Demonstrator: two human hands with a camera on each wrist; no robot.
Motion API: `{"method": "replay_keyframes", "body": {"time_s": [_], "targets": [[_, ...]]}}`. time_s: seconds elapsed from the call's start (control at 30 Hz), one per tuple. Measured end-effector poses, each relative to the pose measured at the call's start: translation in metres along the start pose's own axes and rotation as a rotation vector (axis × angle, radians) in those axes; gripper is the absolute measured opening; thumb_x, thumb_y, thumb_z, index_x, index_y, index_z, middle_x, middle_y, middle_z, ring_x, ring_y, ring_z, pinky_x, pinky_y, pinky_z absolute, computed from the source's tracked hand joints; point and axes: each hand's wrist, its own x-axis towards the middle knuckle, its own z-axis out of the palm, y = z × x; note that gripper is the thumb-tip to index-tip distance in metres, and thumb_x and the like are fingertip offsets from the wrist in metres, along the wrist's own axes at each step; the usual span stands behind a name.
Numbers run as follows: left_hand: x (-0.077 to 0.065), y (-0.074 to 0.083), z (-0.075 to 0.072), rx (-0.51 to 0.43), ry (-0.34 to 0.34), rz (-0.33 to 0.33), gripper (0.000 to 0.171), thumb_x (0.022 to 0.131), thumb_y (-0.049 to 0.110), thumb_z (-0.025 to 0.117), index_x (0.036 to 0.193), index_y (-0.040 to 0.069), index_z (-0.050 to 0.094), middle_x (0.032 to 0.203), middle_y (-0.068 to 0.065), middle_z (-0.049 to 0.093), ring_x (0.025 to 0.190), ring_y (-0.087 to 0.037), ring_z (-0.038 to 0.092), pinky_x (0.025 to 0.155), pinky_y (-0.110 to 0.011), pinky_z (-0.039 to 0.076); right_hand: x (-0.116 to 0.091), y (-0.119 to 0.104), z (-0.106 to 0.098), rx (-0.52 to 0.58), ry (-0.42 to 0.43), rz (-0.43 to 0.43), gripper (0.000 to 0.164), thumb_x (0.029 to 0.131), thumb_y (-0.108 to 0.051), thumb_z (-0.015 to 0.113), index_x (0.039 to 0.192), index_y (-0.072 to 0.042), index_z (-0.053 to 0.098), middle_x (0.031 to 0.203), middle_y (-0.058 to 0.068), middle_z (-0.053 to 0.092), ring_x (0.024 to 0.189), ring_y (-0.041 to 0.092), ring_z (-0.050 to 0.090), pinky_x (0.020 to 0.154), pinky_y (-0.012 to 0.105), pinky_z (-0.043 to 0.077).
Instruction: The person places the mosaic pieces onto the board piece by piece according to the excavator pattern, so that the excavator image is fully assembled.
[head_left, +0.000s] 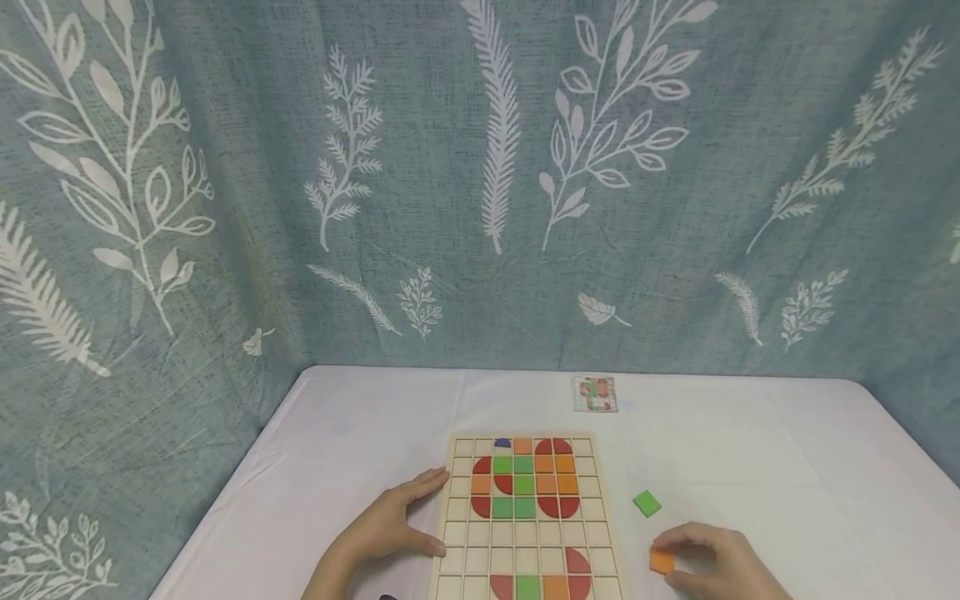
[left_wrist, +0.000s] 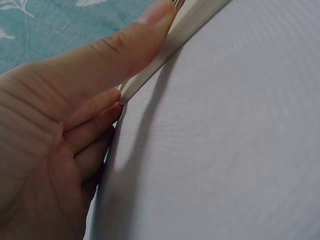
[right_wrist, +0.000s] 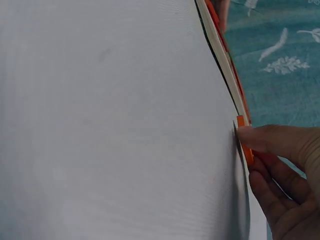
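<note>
A wooden grid board [head_left: 502,533] lies on the white table, its cells partly filled with red rounded pieces [head_left: 482,506], green squares [head_left: 502,507], orange squares [head_left: 567,484] and a small blue piece [head_left: 502,443]. Against the board's left edge rests my left hand [head_left: 393,521], thumb and fingers spread apart; the left wrist view shows the thumb [left_wrist: 115,52] touching the rim. Right of the board, my right hand [head_left: 712,560] pinches an orange square tile [head_left: 662,562] between thumb and fingers, low over the table. Near it lies a loose green square tile [head_left: 647,503].
A small pattern card [head_left: 596,393] lies beyond the board, near the table's back edge. Behind the table hangs a blue-green curtain [head_left: 450,167] with white leaf prints. Part of a dark object [head_left: 387,597] shows at the bottom, too cut off to identify.
</note>
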Motion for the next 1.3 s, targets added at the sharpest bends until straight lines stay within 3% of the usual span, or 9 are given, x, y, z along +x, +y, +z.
{"method": "replay_keyframes", "body": {"time_s": [0.43, 0.67, 0.93, 1.1, 1.3], "targets": [[-0.001, -0.002, -0.001, 0.01, 0.004, 0.006, 0.096, 0.055, 0.034, 0.084, 0.138, 0.008, 0.042, 0.146, -0.013, 0.035, 0.136, -0.04, 0.024, 0.108, -0.059, 0.019, 0.01, -0.007, -0.001, 0.032, 0.013, -0.05, 0.031, 0.075, -0.031, 0.075, 0.102, -0.018, 0.067, 0.099, -0.008, 0.067, 0.091, -0.003, 0.057, 0.077, 0.018, 0.051], [-0.001, -0.002, -0.001, 0.015, 0.003, 0.01, 0.097, 0.056, 0.035, 0.084, 0.138, 0.007, 0.042, 0.146, -0.012, 0.036, 0.136, -0.039, 0.025, 0.108, -0.058, 0.02, 0.029, -0.03, 0.012, 0.099, 0.055, -0.211, 0.025, 0.079, -0.026, 0.072, 0.101, -0.016, 0.067, 0.1, -0.005, 0.068, 0.094, 0.001, 0.059, 0.081, 0.024, 0.054], [0.0, -0.003, 0.0, 0.016, -0.005, -0.01, 0.098, 0.055, 0.037, 0.084, 0.138, 0.008, 0.042, 0.146, -0.012, 0.035, 0.136, -0.039, 0.025, 0.108, -0.057, 0.02, 0.061, -0.064, 0.039, 0.163, -0.038, -0.291, 0.026, 0.08, -0.021, 0.072, 0.104, -0.013, 0.068, 0.101, -0.002, 0.068, 0.095, 0.004, 0.06, 0.083, 0.027, 0.054], [0.001, -0.004, 0.0, 0.024, 0.0, -0.007, 0.098, 0.055, 0.039, 0.083, 0.139, 0.009, 0.042, 0.146, -0.011, 0.035, 0.136, -0.037, 0.026, 0.108, -0.057, 0.021, 0.077, -0.081, 0.056, 0.205, -0.105, -0.298, 0.025, 0.079, -0.02, 0.073, 0.102, -0.013, 0.069, 0.102, -0.002, 0.068, 0.092, 0.005, 0.062, 0.081, 0.024, 0.054], [0.001, -0.005, 0.0, 0.027, 0.005, -0.004, 0.097, 0.056, 0.039, 0.083, 0.138, 0.009, 0.042, 0.146, -0.01, 0.036, 0.136, -0.037, 0.026, 0.108, -0.057, 0.021, 0.087, -0.092, 0.075, 0.18, -0.152, -0.347, 0.023, 0.079, -0.016, 0.072, 0.101, -0.013, 0.07, 0.1, -0.006, 0.068, 0.095, 0.005, 0.061, 0.082, 0.023, 0.052]]}}
